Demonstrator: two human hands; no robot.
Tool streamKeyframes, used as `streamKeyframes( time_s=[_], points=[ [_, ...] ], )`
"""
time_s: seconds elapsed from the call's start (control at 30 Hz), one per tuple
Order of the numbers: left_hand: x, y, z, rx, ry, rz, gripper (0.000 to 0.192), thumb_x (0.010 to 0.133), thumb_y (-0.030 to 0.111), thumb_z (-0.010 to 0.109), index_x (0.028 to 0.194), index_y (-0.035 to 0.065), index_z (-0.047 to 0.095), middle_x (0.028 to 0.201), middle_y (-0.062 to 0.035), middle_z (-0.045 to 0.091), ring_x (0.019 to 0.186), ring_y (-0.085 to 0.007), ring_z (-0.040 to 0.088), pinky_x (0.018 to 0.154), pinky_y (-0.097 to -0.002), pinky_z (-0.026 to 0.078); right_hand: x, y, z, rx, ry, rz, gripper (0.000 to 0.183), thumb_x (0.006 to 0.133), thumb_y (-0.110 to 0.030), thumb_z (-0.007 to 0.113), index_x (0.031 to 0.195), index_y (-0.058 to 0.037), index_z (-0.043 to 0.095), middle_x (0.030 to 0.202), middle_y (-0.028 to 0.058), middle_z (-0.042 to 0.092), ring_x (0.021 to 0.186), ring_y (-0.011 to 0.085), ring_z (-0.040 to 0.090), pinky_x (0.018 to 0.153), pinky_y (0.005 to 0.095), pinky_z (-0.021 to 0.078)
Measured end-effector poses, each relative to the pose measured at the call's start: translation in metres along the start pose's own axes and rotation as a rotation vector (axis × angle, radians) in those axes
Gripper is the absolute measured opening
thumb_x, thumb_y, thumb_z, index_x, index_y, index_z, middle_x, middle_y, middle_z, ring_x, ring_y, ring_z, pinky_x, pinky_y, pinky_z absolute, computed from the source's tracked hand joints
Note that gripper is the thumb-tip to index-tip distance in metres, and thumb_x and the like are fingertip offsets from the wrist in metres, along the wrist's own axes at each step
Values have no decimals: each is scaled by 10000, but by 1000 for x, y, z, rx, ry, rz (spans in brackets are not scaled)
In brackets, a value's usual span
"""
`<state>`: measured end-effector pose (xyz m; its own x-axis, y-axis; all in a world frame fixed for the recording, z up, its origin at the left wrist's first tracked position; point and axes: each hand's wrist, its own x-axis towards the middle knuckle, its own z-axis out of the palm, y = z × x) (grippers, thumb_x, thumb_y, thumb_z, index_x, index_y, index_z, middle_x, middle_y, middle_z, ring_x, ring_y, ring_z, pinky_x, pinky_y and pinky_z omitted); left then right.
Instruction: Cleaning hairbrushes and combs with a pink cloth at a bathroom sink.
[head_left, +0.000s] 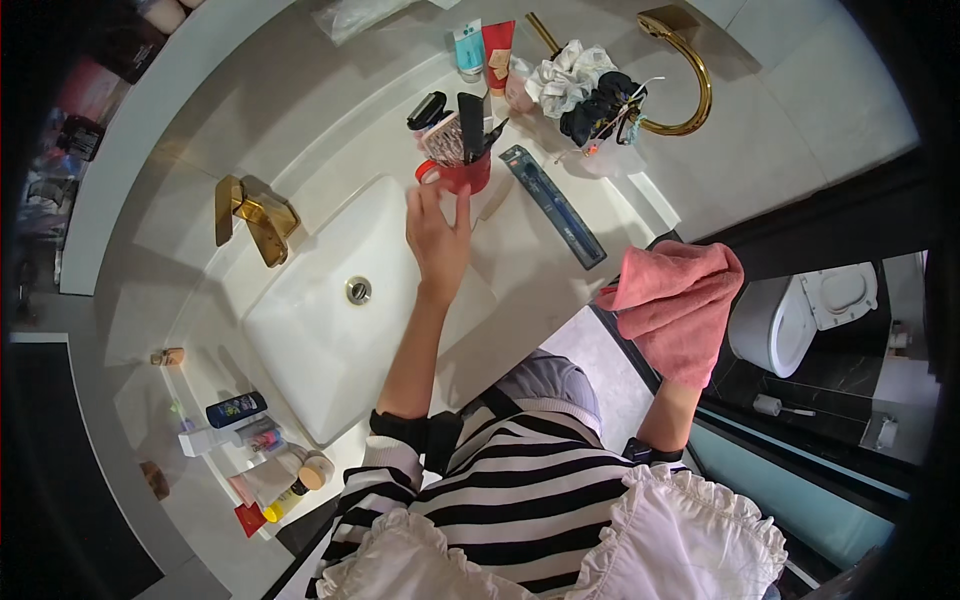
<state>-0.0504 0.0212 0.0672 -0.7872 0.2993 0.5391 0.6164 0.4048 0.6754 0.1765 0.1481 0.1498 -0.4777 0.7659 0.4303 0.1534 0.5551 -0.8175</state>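
My left hand (437, 236) reaches over the right side of the white sink basin (330, 315), its fingertips at a red cup (471, 176). The cup holds a hairbrush (444, 141), a black comb (472, 124) and other black items. Whether the fingers grip the cup or its handle is unclear. Over my right hand, out beyond the counter's edge, drapes a pink cloth (675, 307), which hides the fingers. A long packaged item (553, 206), perhaps a toothbrush, lies on the counter between the cup and the cloth.
A gold faucet (262, 225) stands behind the basin. Tubes (497, 56) stand at the back wall. Scrunchies (574, 79) hang by a gold towel ring (705, 82). Bottles and tubes, including a dark blue bottle (236, 409), crowd the left counter end. A toilet (772, 330) shows at right.
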Motion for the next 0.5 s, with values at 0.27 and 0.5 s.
streamKeyframes(
  time_s=[0.27, 0.5],
  points=[
    [91, 20, -15, -55, -113, 229, 273, 760, 206, 657, 1008, 105, 601, 944, -78, 593, 919, -228, 467, 844, -355, 262, 5, -24, -11, -45, -43, -62, 398, 559, -26, 686, 881, -7, 452, 818, 65, 541, 744, 165, 520, 703, 258, 403],
    [110, 31, -29, -270, -100, 131, 192, 759, 223, 656, 853, 57, 648, 825, -113, 598, 764, -242, 529, 726, -344, 387, 1, -20, -13, -102, -21, -93, 402, 591, -19, 668, 923, -5, 440, 837, 65, 534, 749, 170, 518, 708, 258, 402]
  ],
)
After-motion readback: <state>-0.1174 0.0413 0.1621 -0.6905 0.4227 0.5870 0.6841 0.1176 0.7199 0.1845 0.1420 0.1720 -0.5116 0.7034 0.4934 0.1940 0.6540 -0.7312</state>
